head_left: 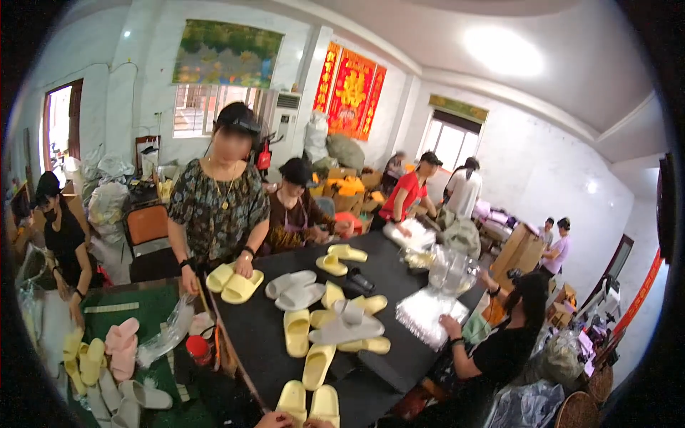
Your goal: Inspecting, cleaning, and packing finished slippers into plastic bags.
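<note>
At the lower edge, a pair of yellow slippers lies on the black table, the left slipper (pixel 292 396) beside the right slipper (pixel 325 399), toes pointing away from me. My left hand (pixel 275 419) is closed at the near end of the left one. At the near end of the right one, my right hand (pixel 318 424) shows only a sliver, its fingers closed against the slipper; the frame cuts off the rest. Just beyond are another yellow slipper (pixel 318 365), a yellow slipper standing near it (pixel 296 332), and stacked grey slippers (pixel 346 327).
Across the black table (pixel 250 349), a person in a patterned top touches yellow slippers (pixel 235 284). At right, a person in black handles clear plastic bags (pixel 432 316). A green table (pixel 153 324) at left bears pink and grey slippers and a red-lidded jar (pixel 198 349).
</note>
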The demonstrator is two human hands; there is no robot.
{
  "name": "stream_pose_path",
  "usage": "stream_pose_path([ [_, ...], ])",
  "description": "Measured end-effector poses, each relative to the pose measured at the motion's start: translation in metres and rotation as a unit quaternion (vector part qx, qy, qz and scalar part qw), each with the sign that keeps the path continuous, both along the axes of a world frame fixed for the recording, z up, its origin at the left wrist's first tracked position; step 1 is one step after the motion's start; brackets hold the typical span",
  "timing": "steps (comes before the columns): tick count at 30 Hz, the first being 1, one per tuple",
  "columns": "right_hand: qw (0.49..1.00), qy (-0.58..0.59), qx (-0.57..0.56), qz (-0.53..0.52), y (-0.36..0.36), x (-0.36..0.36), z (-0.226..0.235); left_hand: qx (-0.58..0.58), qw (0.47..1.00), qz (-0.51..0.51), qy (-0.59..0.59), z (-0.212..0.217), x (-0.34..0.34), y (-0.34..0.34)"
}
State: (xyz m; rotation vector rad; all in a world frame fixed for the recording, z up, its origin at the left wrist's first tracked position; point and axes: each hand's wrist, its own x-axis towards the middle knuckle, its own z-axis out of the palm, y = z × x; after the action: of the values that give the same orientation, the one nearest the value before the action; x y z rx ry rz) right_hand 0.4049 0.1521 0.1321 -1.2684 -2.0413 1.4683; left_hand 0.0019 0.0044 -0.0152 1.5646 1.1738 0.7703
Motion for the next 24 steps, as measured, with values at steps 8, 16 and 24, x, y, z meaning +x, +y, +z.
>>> stream_pose_path([
  [8, 0.825, 0.549, 0.079, -0.109, 0.187, 0.383, -0.038, 0.005, 0.980, -0.141, -0.143, 0.026, 0.007, 0.030],
  [16, 0.806, 0.584, -0.036, -0.088, 0.143, 0.260, -0.044, 0.010, 0.997, -0.042, -0.061, 0.019, -0.001, -0.003],
  [24, 0.989, -0.128, 0.078, 0.002, -0.139, -0.178, -0.129, -0.181, 0.981, 0.007, -0.068, 0.042, 0.010, 0.005],
])
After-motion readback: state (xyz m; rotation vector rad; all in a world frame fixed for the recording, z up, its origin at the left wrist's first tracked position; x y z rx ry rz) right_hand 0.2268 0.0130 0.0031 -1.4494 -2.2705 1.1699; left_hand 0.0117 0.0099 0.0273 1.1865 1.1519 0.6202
